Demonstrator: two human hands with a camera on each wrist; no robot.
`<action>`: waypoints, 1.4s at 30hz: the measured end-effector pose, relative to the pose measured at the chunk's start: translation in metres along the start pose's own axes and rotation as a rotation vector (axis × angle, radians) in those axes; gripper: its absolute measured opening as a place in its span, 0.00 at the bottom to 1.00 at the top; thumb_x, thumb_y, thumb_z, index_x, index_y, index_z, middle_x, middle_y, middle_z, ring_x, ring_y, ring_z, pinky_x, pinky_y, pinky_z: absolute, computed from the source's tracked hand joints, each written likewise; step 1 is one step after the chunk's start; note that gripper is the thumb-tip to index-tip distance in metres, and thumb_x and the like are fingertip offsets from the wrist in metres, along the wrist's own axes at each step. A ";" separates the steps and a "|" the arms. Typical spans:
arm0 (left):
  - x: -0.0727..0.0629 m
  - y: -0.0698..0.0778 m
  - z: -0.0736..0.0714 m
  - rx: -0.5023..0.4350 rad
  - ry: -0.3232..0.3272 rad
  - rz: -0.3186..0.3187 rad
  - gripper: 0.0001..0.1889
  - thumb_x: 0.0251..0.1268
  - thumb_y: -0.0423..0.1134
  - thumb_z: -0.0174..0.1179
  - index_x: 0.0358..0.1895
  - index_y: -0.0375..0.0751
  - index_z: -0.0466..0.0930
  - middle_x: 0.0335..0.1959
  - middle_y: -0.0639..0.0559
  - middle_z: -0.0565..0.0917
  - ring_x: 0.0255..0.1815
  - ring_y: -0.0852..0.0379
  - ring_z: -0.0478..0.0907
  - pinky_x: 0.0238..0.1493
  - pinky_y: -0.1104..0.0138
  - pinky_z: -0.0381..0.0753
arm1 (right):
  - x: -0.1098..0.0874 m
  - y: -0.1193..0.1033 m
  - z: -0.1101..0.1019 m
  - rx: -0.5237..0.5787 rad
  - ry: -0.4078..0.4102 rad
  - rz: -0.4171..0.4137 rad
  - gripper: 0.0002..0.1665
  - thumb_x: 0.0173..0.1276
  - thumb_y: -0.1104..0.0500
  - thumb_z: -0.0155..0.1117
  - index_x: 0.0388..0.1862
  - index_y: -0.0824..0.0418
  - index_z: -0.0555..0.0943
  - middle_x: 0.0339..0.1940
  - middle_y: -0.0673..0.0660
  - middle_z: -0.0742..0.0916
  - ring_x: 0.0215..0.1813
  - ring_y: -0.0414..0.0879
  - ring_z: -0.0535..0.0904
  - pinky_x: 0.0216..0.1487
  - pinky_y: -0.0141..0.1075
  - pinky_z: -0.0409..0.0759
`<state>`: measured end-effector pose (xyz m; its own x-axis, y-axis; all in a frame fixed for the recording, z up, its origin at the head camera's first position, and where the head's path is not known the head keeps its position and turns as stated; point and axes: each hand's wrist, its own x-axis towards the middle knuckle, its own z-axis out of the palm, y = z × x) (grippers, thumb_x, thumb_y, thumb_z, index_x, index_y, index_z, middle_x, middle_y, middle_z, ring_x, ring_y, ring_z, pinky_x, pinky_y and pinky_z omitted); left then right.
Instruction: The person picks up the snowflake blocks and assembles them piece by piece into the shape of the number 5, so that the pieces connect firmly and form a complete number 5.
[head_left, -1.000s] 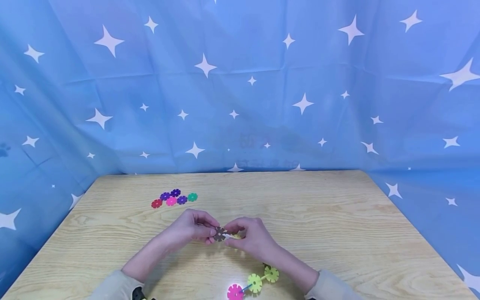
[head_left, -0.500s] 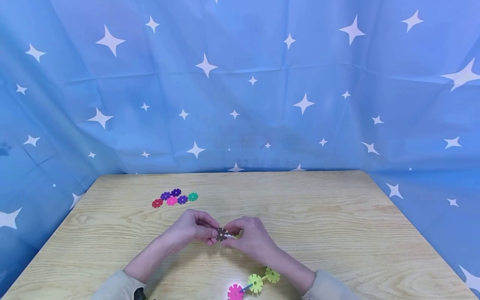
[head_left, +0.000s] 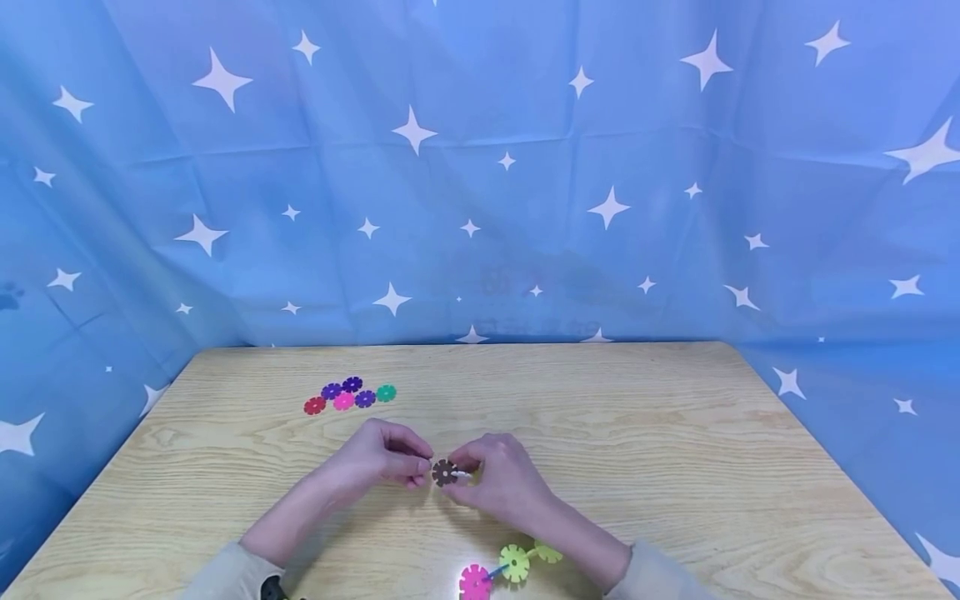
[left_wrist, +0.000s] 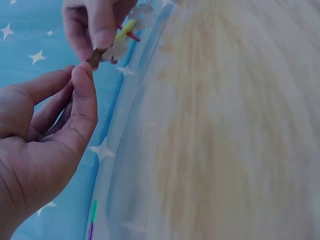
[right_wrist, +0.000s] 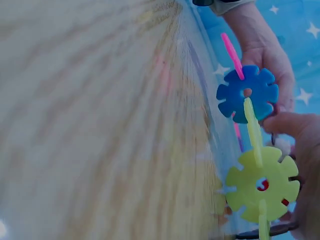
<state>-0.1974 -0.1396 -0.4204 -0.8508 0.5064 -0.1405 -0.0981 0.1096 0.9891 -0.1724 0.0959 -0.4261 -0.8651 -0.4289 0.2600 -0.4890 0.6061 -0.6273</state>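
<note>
Both hands meet over the middle of the table. My right hand (head_left: 501,477) pinches a chain of joined, notched snowflake discs. At its left end is a brown snowflake disc (head_left: 445,472), joined to a white disc (head_left: 462,475). In the left wrist view the chain continues with a yellow disc (left_wrist: 125,30) and red pieces beyond the right fingers. My left hand (head_left: 386,454) has thumb and fingertips drawn together right at the brown disc's rim; I cannot tell whether they still grip it. In the head view the disc's whole outline shows beside them.
Another disc chain lies by the right forearm: a pink disc (head_left: 475,582), a blue disc (right_wrist: 247,94) and yellow-green discs (head_left: 514,563). Several loose discs, among them a red disc (head_left: 314,405) and a green disc (head_left: 386,392), lie at the table's back left. A starry blue curtain (head_left: 480,167) hangs behind.
The left fingertips have drawn slightly left, from overlapping the brown disc to its rim. The brown disc has shifted slightly right, toward the right hand. The loose discs lie unchanged.
</note>
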 end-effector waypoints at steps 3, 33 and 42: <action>-0.003 -0.002 -0.011 0.055 0.030 0.005 0.18 0.62 0.29 0.69 0.52 0.20 0.80 0.38 0.35 0.86 0.35 0.50 0.86 0.43 0.61 0.88 | -0.001 0.002 -0.001 -0.063 -0.013 -0.062 0.17 0.55 0.55 0.83 0.43 0.56 0.90 0.34 0.41 0.88 0.41 0.35 0.78 0.54 0.44 0.77; -0.020 -0.020 -0.136 0.453 0.523 0.050 0.20 0.63 0.26 0.68 0.57 0.22 0.78 0.45 0.36 0.86 0.39 0.57 0.83 0.33 0.68 0.85 | -0.003 0.009 -0.003 0.022 -0.100 -0.232 0.19 0.62 0.61 0.76 0.53 0.60 0.87 0.44 0.47 0.88 0.47 0.41 0.80 0.50 0.34 0.81; -0.020 -0.021 -0.141 0.546 0.540 0.012 0.21 0.62 0.30 0.70 0.56 0.24 0.79 0.48 0.33 0.84 0.43 0.47 0.81 0.29 0.65 0.83 | -0.004 0.012 -0.003 0.074 -0.118 -0.240 0.20 0.61 0.63 0.77 0.53 0.59 0.87 0.44 0.46 0.88 0.47 0.38 0.79 0.52 0.34 0.80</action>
<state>-0.2513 -0.2726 -0.4320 -0.9981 0.0375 0.0493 0.0619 0.5851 0.8086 -0.1756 0.1069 -0.4322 -0.7041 -0.6323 0.3230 -0.6654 0.4288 -0.6111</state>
